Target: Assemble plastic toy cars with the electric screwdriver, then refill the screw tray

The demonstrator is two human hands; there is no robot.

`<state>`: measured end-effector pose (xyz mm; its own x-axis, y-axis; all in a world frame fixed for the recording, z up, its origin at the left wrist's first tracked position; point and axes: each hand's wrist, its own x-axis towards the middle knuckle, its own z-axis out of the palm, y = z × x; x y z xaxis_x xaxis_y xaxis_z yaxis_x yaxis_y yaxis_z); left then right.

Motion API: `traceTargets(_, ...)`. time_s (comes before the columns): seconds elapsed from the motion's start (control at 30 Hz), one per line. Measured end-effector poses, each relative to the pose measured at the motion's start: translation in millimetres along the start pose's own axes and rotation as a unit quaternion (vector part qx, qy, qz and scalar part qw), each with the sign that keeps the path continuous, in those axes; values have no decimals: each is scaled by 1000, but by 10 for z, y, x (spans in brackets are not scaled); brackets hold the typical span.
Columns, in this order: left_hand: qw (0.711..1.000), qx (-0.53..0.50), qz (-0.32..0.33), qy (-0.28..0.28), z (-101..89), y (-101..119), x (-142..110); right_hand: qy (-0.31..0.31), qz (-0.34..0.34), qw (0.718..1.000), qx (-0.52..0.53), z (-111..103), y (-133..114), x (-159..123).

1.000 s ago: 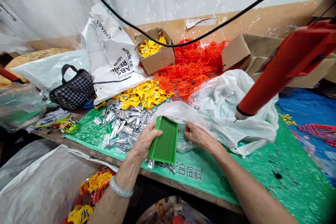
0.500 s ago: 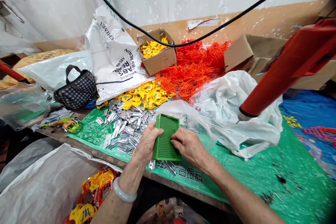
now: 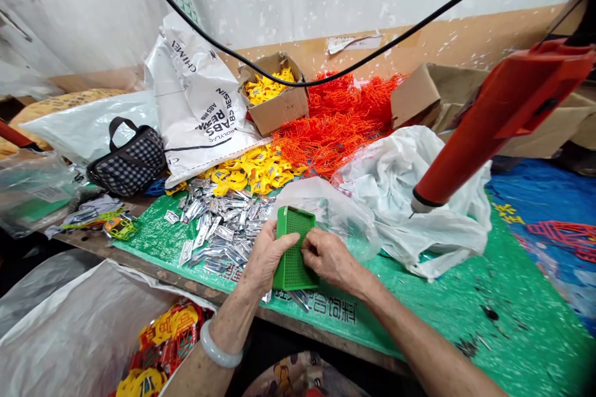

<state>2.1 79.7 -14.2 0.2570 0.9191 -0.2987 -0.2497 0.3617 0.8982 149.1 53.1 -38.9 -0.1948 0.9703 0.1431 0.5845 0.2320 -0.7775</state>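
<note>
A green plastic tray (image 3: 294,260) with a grid of small holes is held tilted up above the bench. My left hand (image 3: 269,259) grips its left side, thumb over the rim. At the tray's right side, my right hand (image 3: 328,258) is closed with fingertips pinched against the holed face; whatever they hold is too small or hidden to make out. Left of the tray lies a heap of shiny metal pieces (image 3: 218,223). A few more metal pieces (image 3: 298,301) show under the tray's lower edge.
A red electric screwdriver (image 3: 465,149) hangs at right. Behind are yellow plastic parts (image 3: 256,169), orange-red parts (image 3: 339,121), a cardboard box (image 3: 282,113) and a crumpled white bag (image 3: 410,198). An open sack (image 3: 84,329) with red and yellow pieces stands at lower left.
The view has shifted slightly. My left thumb has slid further across the tray, and my right fingers have curled in more tightly at its right side. The tray is turned a little.
</note>
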Motion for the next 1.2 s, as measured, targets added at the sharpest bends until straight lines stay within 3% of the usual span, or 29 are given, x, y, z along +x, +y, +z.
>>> traceTargets(0.2, 1000, -18, -1, -15, -38, 9, -38, -20, 35, 997, 59, -164, 110, 31)
traceTargets(0.4, 998, -51, -19, -34, -130, 63, -69, 67, 73, 995, 17, -331, 382, 92)
traceTargets(0.57, 997, -62, -21, -52, -126, 60, -102, 121, 18, 992, 12, -267, 271, 86)
traceTargets(0.73, 995, -42, -12, -87, -46, 19, -125, 104, -36, 994, -8, -154, 180, 83)
traceTargets(1.2, 996, 24, -3, -88, 15, -34, -139, 75, -22, 996, -37, -100, 219, 116)
